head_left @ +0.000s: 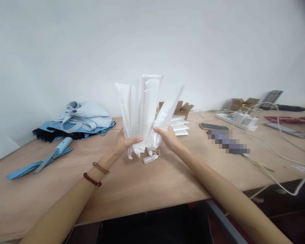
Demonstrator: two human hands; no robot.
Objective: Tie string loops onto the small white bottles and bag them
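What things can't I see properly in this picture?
All in the head view:
- Most fingers of the left hand and right hand: hidden behind the plastic bags.
- Much of the cardboard box behind them: hidden by the bags and the white stack.
- The purplish thing on the right: blurred by squares.
- Any writing on the small label: too small.
- Both forearms: cut off by the picture's edge.

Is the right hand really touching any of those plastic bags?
Touching: in the head view, the right hand grips the lower part of one plastic bag, no gap showing.
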